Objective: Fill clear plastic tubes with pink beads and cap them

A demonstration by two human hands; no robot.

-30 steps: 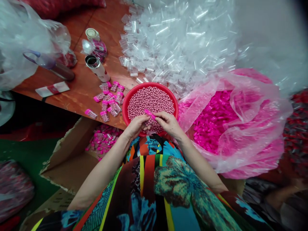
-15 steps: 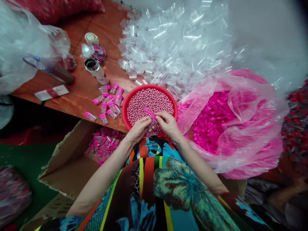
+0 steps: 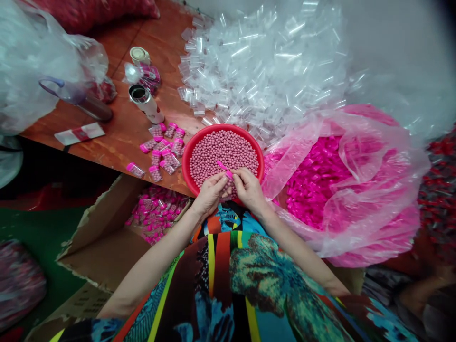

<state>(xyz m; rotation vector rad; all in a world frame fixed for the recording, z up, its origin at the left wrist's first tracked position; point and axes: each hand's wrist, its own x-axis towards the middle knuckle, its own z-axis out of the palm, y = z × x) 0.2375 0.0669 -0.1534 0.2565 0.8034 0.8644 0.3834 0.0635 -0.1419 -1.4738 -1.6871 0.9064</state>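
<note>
A reddish-brown wooden table [image 3: 167,52] extends ahead and left of your fingers [image 3: 218,183]. Below them, at its near edge, is a red bowl [image 3: 185,164] of pink beads [image 3: 223,147]. To their left lie small pink-capped jars [image 3: 167,154]; farther left and beyond, an open flask [image 3: 149,108] and a white packet [image 3: 69,137]. Beyond your fingers, clear tubes [image 3: 263,66] heap broadly; to their right sits a translucent pink bag [image 3: 377,199].

Smooth plastic bowl [image 3: 186,167], rough cardboard box [image 3: 93,237]
</note>
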